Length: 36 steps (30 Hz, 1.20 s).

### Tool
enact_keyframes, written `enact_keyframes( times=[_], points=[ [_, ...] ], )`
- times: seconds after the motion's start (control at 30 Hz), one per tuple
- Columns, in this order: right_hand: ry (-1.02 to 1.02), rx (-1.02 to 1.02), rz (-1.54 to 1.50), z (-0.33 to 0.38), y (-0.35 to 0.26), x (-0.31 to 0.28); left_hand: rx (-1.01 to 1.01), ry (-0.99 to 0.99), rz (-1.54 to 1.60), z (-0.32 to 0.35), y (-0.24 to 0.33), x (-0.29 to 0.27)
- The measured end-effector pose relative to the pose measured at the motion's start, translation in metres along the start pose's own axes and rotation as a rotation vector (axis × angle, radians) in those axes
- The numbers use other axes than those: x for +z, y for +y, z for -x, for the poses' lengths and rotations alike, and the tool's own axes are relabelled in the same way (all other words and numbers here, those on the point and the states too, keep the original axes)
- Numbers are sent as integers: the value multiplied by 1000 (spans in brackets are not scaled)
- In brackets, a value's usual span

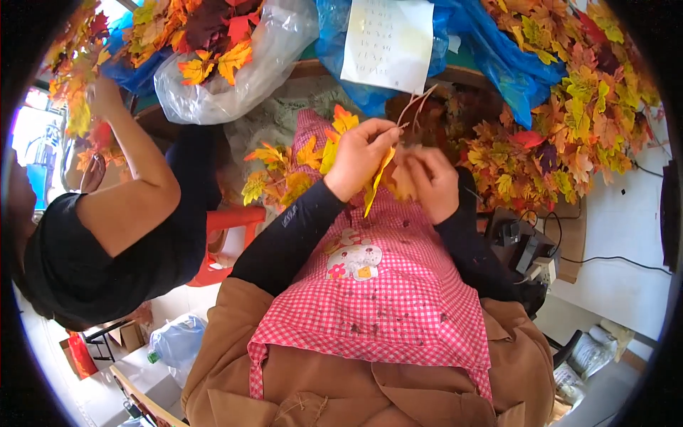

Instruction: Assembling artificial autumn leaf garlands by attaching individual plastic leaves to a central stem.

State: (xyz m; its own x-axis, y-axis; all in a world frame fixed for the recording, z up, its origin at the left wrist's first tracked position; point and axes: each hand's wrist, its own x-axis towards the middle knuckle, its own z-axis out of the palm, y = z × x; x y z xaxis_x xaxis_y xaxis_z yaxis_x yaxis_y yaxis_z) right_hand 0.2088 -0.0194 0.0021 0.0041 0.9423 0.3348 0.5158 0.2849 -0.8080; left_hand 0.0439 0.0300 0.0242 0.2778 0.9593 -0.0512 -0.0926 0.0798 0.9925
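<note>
My left hand point(363, 156) is closed in a pinch around the thin stems of an artificial maple leaf spray, above my lap. Brownish stem ends point(418, 105) stick out past its fingertips. Yellow and orange leaves point(284, 167) of the spray spread to the left of that hand, and a yellow leaf point(378, 183) hangs below it. Close by on the right, my right hand point(432, 183) is closed too, slightly smeared by motion, its fingertips at a pale orange artificial maple leaf point(402, 181). A pink checked apron point(384, 306) with dark stains covers my lap under both hands.
A clear plastic bag point(238, 92) and blue plastic bags point(516, 71) edge the table ahead, by a handwritten paper sheet point(388, 43). Artificial leaves point(569, 121) pile up at right, near black cables point(555, 235). At left, a co-worker point(114, 228) handles leaves beside a red stool point(238, 228).
</note>
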Motion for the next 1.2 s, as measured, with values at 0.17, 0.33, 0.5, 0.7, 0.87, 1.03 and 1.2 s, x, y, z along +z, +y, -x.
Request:
enact_keyframes(
  times=[0.17, 0.33, 0.5, 0.7, 0.87, 1.03, 1.2],
  points=[
    [-391, 255, -290, 19, 34, 23, 104, -14, -150, 8, -10, 7],
    [-602, -66, 138, -1, 45, -7, 243, 2, -376, 13, -35, 8],
    [-572, 77, 309, -78, 20, -106, 369, 102, -702, 6, -78, -5],
    [159, -49, 437, -176, 22, -174, 215, 24, -529, -2, -75, -5],
    [141, 63, 635, -248, 60, -195, 119, -25, -409, 0, -70, -6],
    [246, -117, 805, -278, 105, -193, 57, -89, -336, -4, -94, -12],
    [16, 300, 930, -289, 128, -212, -19, -155, -302, -10, -96, -14]
  ],
)
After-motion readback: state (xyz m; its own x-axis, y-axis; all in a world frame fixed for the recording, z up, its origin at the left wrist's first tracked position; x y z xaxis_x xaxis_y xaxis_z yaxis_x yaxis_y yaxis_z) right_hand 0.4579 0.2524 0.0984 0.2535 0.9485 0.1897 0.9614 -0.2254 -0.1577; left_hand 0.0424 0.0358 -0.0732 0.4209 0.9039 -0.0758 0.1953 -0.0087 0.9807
